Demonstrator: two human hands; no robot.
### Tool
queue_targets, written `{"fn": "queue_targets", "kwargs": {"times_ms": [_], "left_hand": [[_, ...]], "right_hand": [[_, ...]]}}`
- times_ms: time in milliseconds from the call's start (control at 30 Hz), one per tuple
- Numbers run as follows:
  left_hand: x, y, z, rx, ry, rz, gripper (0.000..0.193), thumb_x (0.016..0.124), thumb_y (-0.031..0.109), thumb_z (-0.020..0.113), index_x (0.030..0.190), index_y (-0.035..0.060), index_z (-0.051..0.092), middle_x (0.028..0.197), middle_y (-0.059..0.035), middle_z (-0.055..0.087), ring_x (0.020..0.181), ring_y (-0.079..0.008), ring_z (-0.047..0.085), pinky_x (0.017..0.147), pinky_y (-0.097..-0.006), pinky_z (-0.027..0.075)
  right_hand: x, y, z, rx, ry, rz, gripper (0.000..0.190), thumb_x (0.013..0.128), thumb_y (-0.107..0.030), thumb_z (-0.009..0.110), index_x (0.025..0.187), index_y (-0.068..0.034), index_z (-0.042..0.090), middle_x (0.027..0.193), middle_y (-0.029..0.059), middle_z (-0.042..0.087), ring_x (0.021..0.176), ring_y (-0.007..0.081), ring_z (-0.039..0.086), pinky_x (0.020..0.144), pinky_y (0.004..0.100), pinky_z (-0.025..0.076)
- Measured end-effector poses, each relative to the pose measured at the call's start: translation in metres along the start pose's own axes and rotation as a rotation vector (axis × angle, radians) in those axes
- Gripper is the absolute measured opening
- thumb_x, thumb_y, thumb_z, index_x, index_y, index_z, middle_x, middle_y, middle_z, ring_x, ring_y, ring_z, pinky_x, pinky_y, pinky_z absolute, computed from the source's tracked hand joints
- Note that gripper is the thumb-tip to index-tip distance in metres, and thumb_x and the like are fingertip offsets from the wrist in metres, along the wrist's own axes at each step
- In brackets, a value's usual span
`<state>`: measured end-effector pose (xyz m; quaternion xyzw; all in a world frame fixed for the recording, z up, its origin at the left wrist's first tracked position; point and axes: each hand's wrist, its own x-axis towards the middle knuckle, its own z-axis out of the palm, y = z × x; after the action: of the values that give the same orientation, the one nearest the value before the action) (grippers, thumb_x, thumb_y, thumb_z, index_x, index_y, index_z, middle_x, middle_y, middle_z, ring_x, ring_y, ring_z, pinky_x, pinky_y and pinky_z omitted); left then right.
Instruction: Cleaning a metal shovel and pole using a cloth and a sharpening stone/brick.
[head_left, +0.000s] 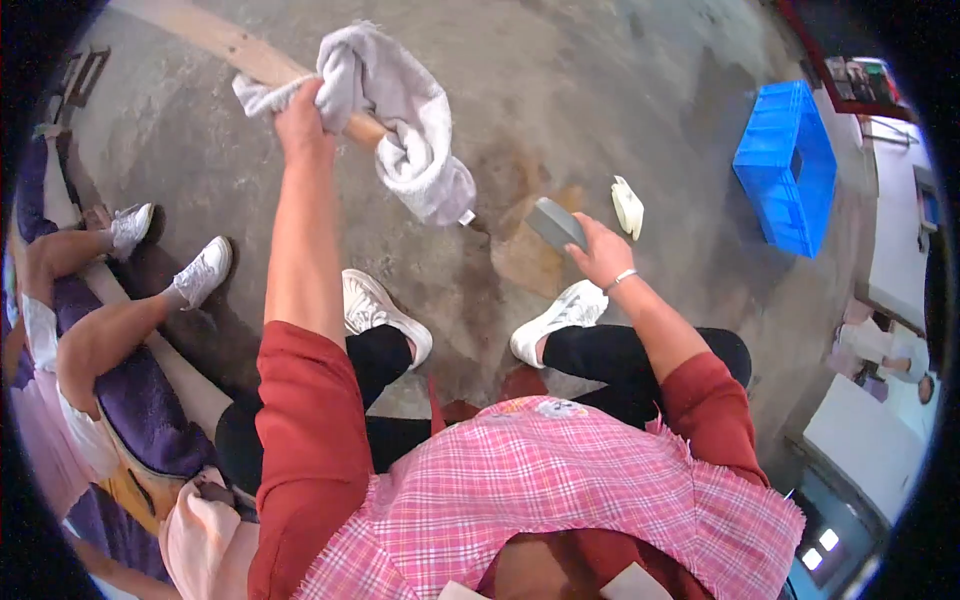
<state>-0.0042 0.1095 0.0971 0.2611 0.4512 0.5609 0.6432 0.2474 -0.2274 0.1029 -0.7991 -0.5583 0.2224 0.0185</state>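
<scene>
My left hand (304, 124), at the upper left, grips a light wooden pole or board (247, 52) together with a whitish towel (412, 82) draped and coiled around it. At the towel's lower end a translucent plastic bottle (455, 196) shows, its white cap pointing down to the right. My right hand (601, 251) holds a grey rectangular block (556, 223), its far end sticking out to the upper left. Beyond that hand a crumpled pale yellow item (627, 208), possibly a glove or cloth, lies on the floor.
A blue plastic crate (787, 169) stands on the concrete floor at the right. Another seated person's legs and white shoes (202, 271) are at the left, beside dark purple fabric (150, 390). My own white shoes (562, 319) rest below my hands. Farther people (911, 367) appear at the right rim.
</scene>
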Motion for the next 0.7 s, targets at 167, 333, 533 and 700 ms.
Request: {"fn": "queue_targets", "kwargs": {"times_ms": [167,333,533,700], "left_hand": [[-0.065,0.051,0.053,0.068,-0.195,0.3,0.029,0.064,0.003,0.062,0.09,-0.0022,0.05,0.086,-0.0082,0.055,0.076,-0.0192,0.055,0.066,-0.0311,0.045],[-0.119,0.065,0.072,0.162,-0.261,0.523,0.04,0.057,0.01,0.07,0.089,-0.0027,0.05,0.084,-0.0064,0.054,0.075,-0.0145,0.052,0.067,-0.0268,0.043],[-0.187,0.07,0.08,0.439,-0.293,0.632,0.032,0.06,0.013,0.069,0.084,-0.004,0.055,0.082,-0.0072,0.057,0.074,-0.0138,0.054,0.065,-0.0274,0.044],[-0.226,0.079,0.087,0.893,-0.372,0.774,0.03,0.06,0.017,0.07,0.077,-0.0043,0.058,0.075,-0.0089,0.061,0.068,-0.0141,0.058,0.058,-0.0279,0.045]], "right_hand": [[0.005,-0.003,0.032,0.135,-0.096,0.097,0.049,0.071,-0.025,0.056,0.114,-0.011,0.037,0.101,0.0145,0.052,0.092,0.0308,0.051,0.077,0.0389,0.041],[-0.01,-0.013,0.074,0.237,-0.015,0.316,0.046,0.071,-0.025,0.056,0.111,-0.011,0.04,0.1,0.0151,0.053,0.092,0.0314,0.051,0.077,0.0398,0.041],[-0.039,-0.026,0.09,0.339,-0.158,0.382,0.045,0.07,-0.027,0.058,0.11,-0.012,0.043,0.1,0.0146,0.054,0.093,0.0309,0.052,0.078,0.0378,0.042],[-0.046,-0.036,0.071,0.274,-0.158,0.337,0.046,0.07,-0.026,0.058,0.111,-0.013,0.043,0.096,0.0128,0.056,0.091,0.0294,0.053,0.077,0.0377,0.042]]}}
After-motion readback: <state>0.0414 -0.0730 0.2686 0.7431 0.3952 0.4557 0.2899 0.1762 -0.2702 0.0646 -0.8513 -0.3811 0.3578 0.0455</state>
